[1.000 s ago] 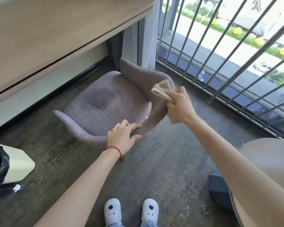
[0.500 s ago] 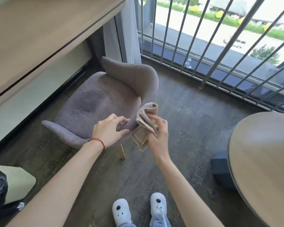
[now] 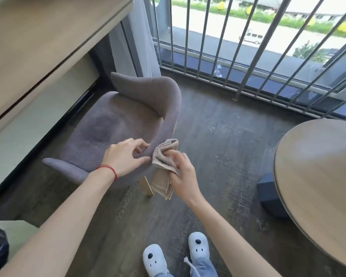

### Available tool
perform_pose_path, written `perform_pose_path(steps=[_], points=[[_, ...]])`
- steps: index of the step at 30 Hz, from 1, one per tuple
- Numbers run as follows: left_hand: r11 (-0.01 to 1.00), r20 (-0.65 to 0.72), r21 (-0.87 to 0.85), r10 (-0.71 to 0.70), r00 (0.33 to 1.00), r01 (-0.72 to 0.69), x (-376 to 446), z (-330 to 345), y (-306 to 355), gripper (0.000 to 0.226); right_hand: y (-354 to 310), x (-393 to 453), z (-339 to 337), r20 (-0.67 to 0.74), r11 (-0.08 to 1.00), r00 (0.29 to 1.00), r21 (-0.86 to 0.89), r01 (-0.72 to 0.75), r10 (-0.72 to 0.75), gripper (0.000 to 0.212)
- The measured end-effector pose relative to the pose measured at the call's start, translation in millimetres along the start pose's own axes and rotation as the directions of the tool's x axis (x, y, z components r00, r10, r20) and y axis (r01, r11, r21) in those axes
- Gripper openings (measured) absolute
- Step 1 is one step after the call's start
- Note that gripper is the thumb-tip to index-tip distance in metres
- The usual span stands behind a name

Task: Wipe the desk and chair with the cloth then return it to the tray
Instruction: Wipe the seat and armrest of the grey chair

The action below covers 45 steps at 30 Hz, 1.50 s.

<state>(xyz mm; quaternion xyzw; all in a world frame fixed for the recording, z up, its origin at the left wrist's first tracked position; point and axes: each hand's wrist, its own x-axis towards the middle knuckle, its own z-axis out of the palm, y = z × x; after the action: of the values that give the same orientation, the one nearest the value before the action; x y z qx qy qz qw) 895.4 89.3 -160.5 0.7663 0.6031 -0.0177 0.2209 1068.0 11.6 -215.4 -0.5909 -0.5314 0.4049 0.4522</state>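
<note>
The cloth (image 3: 165,156) has come down from the top of the chair (image 3: 118,124) backrest, where it was a second ago, to the near lower end of the curved back; it now sits bunched against the grey upholstery just right of the seat edge, with a loose tail hanging down beside the wooden leg (image 3: 147,185). The right hand (image 3: 183,176) keeps its grip clenched on the cloth, fingers pinching the folds from the near side; the left hand (image 3: 126,156) stays on the chair, its grip closed lightly over the near end of the back, thumb below and fingers on top, steadying it. The view has also swung right, so the round table (image 3: 318,176) now fills the right edge, and the bench (image 3: 38,37) lies far left, above the chair.

The sweep down the backrest looks finished, which suggests the chair wipe is near its close or moving to the lower side; I cannot tell whether the bench has been wiped. No tray is in view, so the return of the cloth is yet to come.
</note>
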Motion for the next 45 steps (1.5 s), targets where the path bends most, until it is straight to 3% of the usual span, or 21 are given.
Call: perform_pose_path(steps=[3, 5, 9, 14, 19, 23, 27, 31, 36, 38, 41, 42, 45], points=[[1.0, 0.046, 0.004, 0.02, 0.999, -0.02, 3.1, -4.9, 0.3, 0.029, 5.0, 30.5, -10.5, -0.279, 0.951, 0.923, 0.234, -0.202, 0.265, 0.043], [1.0, 0.05, 0.013, 0.017, 0.999, -0.017, 4.2, -5.4, 1.0, 0.028, -2.2, 58.6, -1.2, -0.271, 0.923, 0.91, 0.311, -0.226, 0.314, 0.042], [1.0, 0.03, 0.03, 0.009, 1.0, -0.01, 4.8, -4.8, 2.3, 0.026, -18.7, 62.0, 23.3, -0.31, 0.959, 0.913, 0.188, -0.214, 0.264, 0.042], [0.999, 0.046, 0.032, 0.009, 0.999, -0.011, 5.3, -4.3, 3.6, 0.022, -16.5, 14.4, 25.9, -0.092, 0.983, 0.985, 0.123, -0.135, 0.147, 0.04], [0.999, 0.042, -0.03, 0.032, 0.999, -0.031, 0.6, -3.4, -3.5, 0.03, -7.4, 55.8, -0.1, -0.287, 0.94, 0.903, 0.213, -0.267, 0.321, 0.042], [0.998, 0.033, -0.011, 0.057, 0.998, -0.057, 1.2, -4.3, -4.7, 0.026, -26.3, 50.3, 25.3, -0.267, 0.97, 0.935, 0.125, -0.208, 0.235, 0.047], [0.998, 0.05, -0.03, 0.048, 0.998, -0.047, 1.5, -6.8, -4.6, 0.024, -29.2, 1.8, 32.2, -0.079, 0.998, 0.995, -0.004, -0.066, 0.066, 0.045], [0.998, 0.065, -0.013, 0.061, 0.996, -0.06, 1.2, -7.4, -8.5, 0.034, -31.7, 56.7, -5.6, -0.306, 0.996, 0.951, -0.058, -0.071, 0.05, 0.049], [0.998, 0.032, -0.002, 0.055, 0.998, -0.055, -0.1, -5.2, -7.3, 0.034, -39.4, 100.9, 11.9, -0.247, 0.964, 0.968, -0.239, -0.115, 0.054, 0.048], [0.999, 0.029, 0.01, 0.047, 0.998, -0.047, 0.4, -4.6, -5.3, 0.031, -40.2, 73.7, 20.8, -0.192, 0.955, 0.981, -0.293, -0.037, -0.02, 0.049], [1.0, 0.025, -0.003, 0.024, 0.999, -0.024, -0.1, -3.7, -5.4, 0.028, -37.7, 34.3, 14.3, 0.03, 0.941, 0.991, -0.309, 0.136, -0.133, 0.046], [1.0, 0.02, -0.011, 0.016, 1.0, -0.016, -1.1, -2.9, -5.9, 0.028, -39.3, 34.5, 6.9, 0.047, 0.938, 0.987, -0.306, 0.163, -0.156, 0.046], [1.0, -0.012, -0.031, -0.001, 1.0, 0.0, -5.0, 1.7, -5.8, 0.033, -37.7, 73.8, -14.7, -0.181, 0.937, 0.974, -0.342, 0.065, -0.134, 0.05]])
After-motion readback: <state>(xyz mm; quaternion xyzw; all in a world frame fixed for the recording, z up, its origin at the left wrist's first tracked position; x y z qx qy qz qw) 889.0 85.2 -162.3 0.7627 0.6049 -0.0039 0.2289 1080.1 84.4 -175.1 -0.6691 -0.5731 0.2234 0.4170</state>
